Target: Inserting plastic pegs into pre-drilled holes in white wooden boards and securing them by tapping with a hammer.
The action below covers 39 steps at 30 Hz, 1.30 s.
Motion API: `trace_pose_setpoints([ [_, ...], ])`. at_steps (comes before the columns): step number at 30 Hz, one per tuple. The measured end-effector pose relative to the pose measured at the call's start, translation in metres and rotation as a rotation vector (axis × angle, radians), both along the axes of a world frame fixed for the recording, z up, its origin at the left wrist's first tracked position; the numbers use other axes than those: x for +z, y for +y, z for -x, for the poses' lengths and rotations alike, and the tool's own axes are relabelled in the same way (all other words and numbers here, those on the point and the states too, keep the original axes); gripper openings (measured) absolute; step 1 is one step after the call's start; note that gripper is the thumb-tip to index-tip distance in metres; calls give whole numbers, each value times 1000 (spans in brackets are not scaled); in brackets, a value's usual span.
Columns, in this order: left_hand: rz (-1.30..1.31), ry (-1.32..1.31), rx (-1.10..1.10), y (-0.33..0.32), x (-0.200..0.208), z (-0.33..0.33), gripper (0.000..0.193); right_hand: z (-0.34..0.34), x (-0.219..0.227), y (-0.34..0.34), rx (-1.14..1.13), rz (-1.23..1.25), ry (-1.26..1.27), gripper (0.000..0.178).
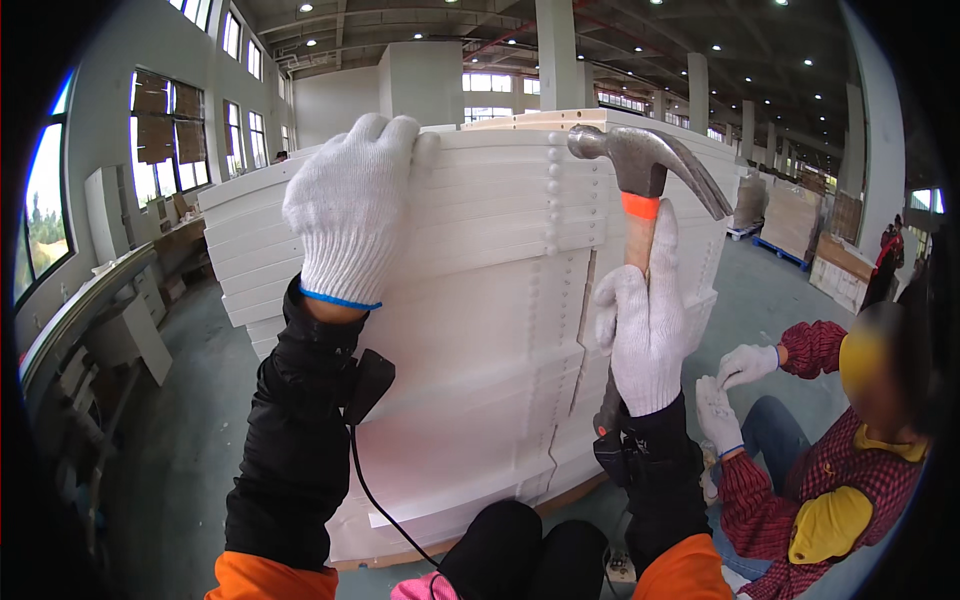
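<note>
In front of me rises a tall stack of white panels (470, 290), with a column of small holes and clear bumps down its face. My left hand (355, 215), in a white knit glove with a blue cuff edge, curls over the stack's upper edge and grips a panel there. A claw hammer (650, 160) stands upright in my right hand (650, 320), also gloved in white. That hand wraps its wooden handle below an orange band, one finger stretched along it. The hammer's head is level with the upper panels, its claw pointing right.
A co-worker (840, 450) in a checked top and white gloves sits low at the right, close to the stack. A cable (375, 495) hangs from my left wrist. A cluttered bench (90, 290) runs along the left; wrapped stacks (790, 215) stand farther right.
</note>
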<state>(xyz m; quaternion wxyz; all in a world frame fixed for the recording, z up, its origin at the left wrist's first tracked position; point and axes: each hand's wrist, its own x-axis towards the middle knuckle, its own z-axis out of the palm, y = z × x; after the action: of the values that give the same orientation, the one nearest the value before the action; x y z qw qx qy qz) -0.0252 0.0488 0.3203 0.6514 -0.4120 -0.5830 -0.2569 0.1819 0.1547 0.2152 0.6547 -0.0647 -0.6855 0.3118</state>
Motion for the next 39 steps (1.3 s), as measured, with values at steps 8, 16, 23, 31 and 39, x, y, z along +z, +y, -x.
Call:
trace_pose_setpoints([
  [8,-77,-7,-28,4,-3,-3,22,26,-18,12,8,-154,140,58],
  [16,-50,-29,31,2,-2,-1,21,39,-6,2,22,-31,218,59],
  [23,-82,55,-12,4,-1,7,21,42,-3,9,-35,15,195,59],
  [31,-65,24,-48,0,-2,9,20,43,2,7,-71,15,86,60],
  [39,-72,38,-39,5,-2,7,21,39,10,9,-176,2,15,57],
])
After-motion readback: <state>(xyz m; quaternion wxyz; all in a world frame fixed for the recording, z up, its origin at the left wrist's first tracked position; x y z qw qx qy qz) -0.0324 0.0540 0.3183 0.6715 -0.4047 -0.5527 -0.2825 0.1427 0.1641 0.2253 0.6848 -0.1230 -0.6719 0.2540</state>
